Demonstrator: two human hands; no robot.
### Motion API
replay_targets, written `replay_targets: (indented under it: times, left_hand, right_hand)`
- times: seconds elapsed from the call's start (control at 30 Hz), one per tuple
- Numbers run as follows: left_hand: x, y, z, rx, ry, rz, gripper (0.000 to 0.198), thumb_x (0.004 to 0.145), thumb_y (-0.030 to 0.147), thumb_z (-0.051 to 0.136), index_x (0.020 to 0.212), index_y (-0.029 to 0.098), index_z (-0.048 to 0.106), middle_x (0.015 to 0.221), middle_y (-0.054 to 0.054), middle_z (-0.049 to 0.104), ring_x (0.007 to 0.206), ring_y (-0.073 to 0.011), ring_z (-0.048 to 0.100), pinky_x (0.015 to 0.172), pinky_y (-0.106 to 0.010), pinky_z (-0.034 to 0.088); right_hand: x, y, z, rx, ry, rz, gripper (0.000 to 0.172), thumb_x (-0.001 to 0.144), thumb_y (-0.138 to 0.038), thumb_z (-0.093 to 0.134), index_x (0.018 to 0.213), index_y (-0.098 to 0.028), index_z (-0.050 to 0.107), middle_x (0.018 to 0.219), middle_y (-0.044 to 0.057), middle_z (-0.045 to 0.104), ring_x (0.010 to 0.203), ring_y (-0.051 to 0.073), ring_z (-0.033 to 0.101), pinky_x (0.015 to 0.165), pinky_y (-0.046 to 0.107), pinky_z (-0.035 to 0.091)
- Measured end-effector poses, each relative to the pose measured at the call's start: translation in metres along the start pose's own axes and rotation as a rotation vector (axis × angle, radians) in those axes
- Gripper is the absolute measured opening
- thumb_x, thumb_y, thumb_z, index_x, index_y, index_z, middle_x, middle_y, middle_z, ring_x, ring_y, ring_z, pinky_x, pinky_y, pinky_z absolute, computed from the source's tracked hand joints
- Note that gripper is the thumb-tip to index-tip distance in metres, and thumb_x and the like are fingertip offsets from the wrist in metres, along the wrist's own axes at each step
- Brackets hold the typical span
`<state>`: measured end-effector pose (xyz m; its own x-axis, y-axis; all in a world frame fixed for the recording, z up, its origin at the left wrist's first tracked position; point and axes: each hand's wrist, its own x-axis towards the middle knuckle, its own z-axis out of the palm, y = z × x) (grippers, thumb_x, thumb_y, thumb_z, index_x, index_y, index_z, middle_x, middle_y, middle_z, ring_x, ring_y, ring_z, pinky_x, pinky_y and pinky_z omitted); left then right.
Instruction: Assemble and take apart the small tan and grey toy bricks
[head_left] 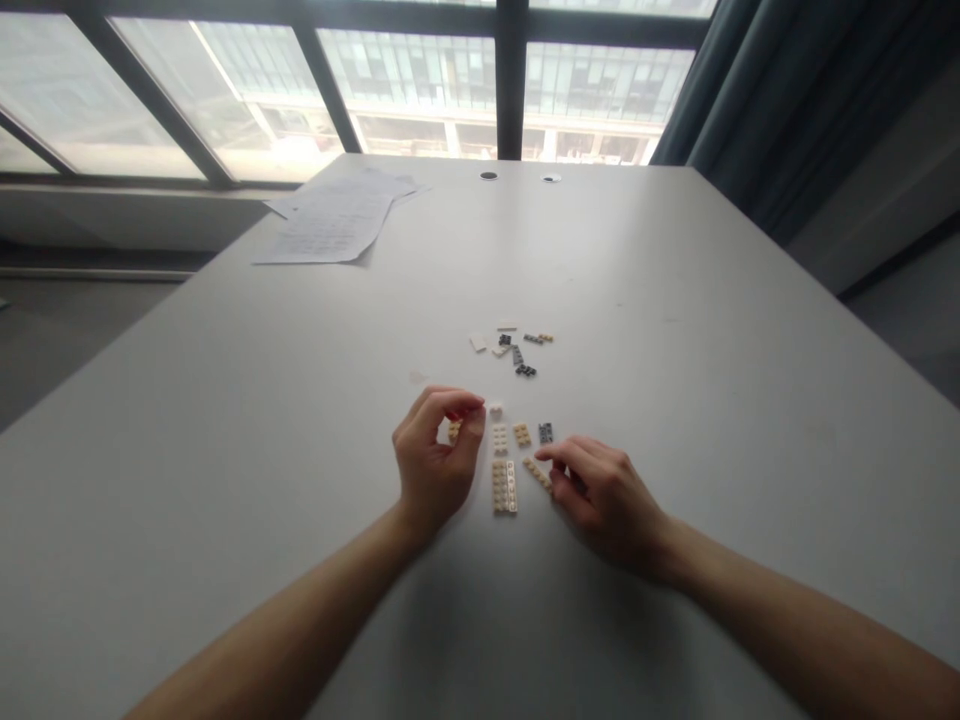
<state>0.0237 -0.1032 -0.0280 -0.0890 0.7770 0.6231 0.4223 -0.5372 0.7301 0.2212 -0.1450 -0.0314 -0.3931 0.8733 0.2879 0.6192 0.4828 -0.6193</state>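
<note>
Just left of the small bricks, my left hand (437, 450) is closed in a pinch, thumb against index finger; whatever is between the tips is hidden. A small tan brick (454, 430) shows through the gap behind its fingers. My right hand (600, 495) has its index finger stretched out and apart from the thumb. Its thumb is at the lower end of a long narrow tan plate (536, 473). Between the hands lie a wide tan studded plate (504, 487), a white studded brick (500, 437), a small white piece (496, 410), a tan brick (522, 434) and a dark grey piece (545, 432).
Farther up the white table (675, 300) is a loose group of pieces, including a white tile (478, 343), a black piece (526, 370) and a grey piece (517, 355). Printed papers (334, 220) lie at the back left. Windows and a dark curtain (750, 100) border the table.
</note>
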Motion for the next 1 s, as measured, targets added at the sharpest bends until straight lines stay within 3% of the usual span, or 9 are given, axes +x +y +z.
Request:
replay_targets:
  times: [0.13, 0.33, 0.4, 0.6, 0.77, 1.0]
  left_hand:
    - [0.006, 0.005, -0.008, 0.026, -0.193, 0.141, 0.007, 0.081, 0.011, 0.059, 0.084, 0.017, 0.061, 0.079, -0.002, 0.062, 0.072, -0.0125, 0.059, 0.066, -0.025, 0.049]
    - [0.000, 0.024, -0.037, 0.128, -0.652, 0.593, 0.023, 0.083, 0.011, 0.059, 0.106, 0.017, 0.061, 0.094, -0.007, 0.068, 0.087, -0.0173, 0.062, 0.078, -0.032, 0.050]
    - [-0.009, 0.026, -0.048, 0.181, -0.738, 0.663, 0.027, 0.085, 0.015, 0.058, 0.111, 0.013, 0.061, 0.102, -0.010, 0.068, 0.097, -0.0206, 0.062, 0.085, -0.034, 0.050]
    - [-0.032, 0.009, -0.058, 0.360, -0.819, 0.704, 0.035, 0.091, 0.031, 0.053, 0.120, 0.013, 0.059, 0.116, -0.012, 0.066, 0.109, -0.0256, 0.060, 0.094, -0.040, 0.048]
    - [-0.032, 0.006, -0.056, 0.361, -0.806, 0.729, 0.034, 0.093, 0.030, 0.052, 0.120, 0.012, 0.060, 0.118, -0.012, 0.066, 0.112, -0.0249, 0.059, 0.097, -0.039, 0.047]
    - [-0.031, 0.011, -0.055, 0.334, -0.801, 0.732, 0.031, 0.093, 0.027, 0.052, 0.116, 0.010, 0.062, 0.114, -0.012, 0.067, 0.112, -0.0245, 0.059, 0.099, -0.039, 0.047]
  right_hand:
    - [0.001, 0.004, -0.003, 0.016, 0.006, 0.058, 0.019, 0.085, -0.008, 0.052, 0.097, -0.018, 0.063, 0.084, 0.003, 0.063, 0.072, 0.016, 0.057, 0.069, 0.027, 0.045]
    - [0.000, 0.004, 0.001, -0.045, -0.074, -0.075, 0.018, 0.088, -0.013, 0.051, 0.100, -0.020, 0.063, 0.088, 0.005, 0.062, 0.080, 0.018, 0.057, 0.075, 0.031, 0.046]
    - [0.001, 0.003, 0.002, -0.065, -0.092, -0.109, 0.017, 0.087, -0.012, 0.052, 0.098, -0.019, 0.063, 0.089, 0.006, 0.063, 0.082, 0.019, 0.057, 0.076, 0.032, 0.046]
    - [0.001, 0.002, 0.004, -0.028, -0.088, -0.150, 0.016, 0.088, -0.012, 0.051, 0.098, -0.019, 0.061, 0.093, 0.007, 0.063, 0.086, 0.019, 0.059, 0.079, 0.031, 0.048]
    - [-0.001, 0.004, 0.003, -0.003, -0.055, -0.083, 0.021, 0.086, -0.010, 0.052, 0.103, -0.018, 0.059, 0.095, 0.007, 0.063, 0.088, 0.020, 0.059, 0.079, 0.032, 0.050]
    - [0.001, 0.000, 0.003, -0.050, -0.069, -0.122, 0.017, 0.086, -0.012, 0.055, 0.101, -0.019, 0.060, 0.096, 0.007, 0.064, 0.088, 0.020, 0.059, 0.079, 0.033, 0.050]
